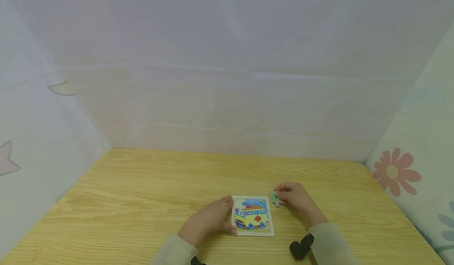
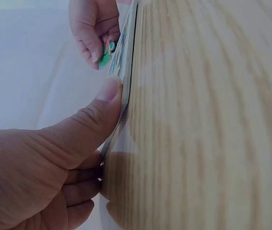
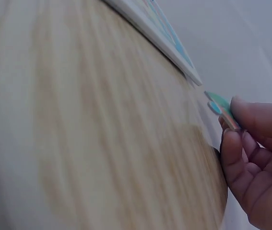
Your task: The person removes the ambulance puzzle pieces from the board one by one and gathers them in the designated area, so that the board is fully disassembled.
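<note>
A small square jigsaw puzzle in a white tray point(image 1: 271, 222) lies on the table, showing a yellow ambulance with a red cross. Its upper-left corner shows pale bare backing. My left hand point(image 1: 211, 219) grips the tray's left side, thumb near the lower corner and fingers at the upper one; the left wrist view shows the thumb point(image 2: 102, 108) pressed to the edge. Just right of the tray, my right hand point(image 1: 297, 197) pinches a green puzzle piece point(image 3: 223, 104) with an orange strip and a blue knob between thumb and fingers. The piece is apart from the tray.
The wood-grain table point(image 1: 149, 190) runs back to a pale cloth wall point(image 1: 230, 99). Cloth sides stand left and right, the right one printed with a red flower point(image 1: 391, 171). A black heart-shaped item point(image 1: 301, 247) sits at the right sleeve point(image 1: 331, 243).
</note>
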{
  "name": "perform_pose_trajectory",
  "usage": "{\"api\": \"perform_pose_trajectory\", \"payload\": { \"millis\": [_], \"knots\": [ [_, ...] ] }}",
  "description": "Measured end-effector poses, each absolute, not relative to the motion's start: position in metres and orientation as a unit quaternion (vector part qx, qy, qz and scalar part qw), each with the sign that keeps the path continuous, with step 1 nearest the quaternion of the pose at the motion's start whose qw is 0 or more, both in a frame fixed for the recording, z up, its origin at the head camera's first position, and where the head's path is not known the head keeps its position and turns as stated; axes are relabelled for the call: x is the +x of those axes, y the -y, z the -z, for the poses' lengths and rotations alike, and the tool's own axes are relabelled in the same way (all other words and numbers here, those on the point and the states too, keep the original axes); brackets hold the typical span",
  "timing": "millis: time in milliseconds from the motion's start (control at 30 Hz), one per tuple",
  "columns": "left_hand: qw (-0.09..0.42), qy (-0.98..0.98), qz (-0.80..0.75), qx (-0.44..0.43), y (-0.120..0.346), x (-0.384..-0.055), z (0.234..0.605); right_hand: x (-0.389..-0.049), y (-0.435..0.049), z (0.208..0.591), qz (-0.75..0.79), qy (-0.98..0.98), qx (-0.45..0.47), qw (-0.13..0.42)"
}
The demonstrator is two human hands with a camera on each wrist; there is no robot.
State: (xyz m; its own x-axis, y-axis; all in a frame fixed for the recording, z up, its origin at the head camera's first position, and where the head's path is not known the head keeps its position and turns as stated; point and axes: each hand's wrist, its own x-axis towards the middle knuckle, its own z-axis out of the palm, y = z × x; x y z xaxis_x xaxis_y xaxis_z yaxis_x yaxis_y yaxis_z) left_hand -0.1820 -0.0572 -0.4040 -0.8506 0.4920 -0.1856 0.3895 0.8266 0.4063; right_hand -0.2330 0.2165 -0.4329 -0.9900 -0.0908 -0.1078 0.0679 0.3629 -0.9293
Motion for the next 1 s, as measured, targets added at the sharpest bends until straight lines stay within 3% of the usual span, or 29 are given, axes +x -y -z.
{"api": "perform_pose_trajectory", "payload": {
  "millis": [467,1000],
  "knots": [
    [0.142,-0.946,-0.175,0.234,0.057,-0.182,0.404,-0.229,-0.204,0.428,0.408,-0.912,-0.026,0.023],
    [0.145,-0.946,-0.175,0.232,0.056,-0.181,0.403,-0.228,-0.204,0.417,0.403,-0.915,-0.023,0.012]
  ]
}}
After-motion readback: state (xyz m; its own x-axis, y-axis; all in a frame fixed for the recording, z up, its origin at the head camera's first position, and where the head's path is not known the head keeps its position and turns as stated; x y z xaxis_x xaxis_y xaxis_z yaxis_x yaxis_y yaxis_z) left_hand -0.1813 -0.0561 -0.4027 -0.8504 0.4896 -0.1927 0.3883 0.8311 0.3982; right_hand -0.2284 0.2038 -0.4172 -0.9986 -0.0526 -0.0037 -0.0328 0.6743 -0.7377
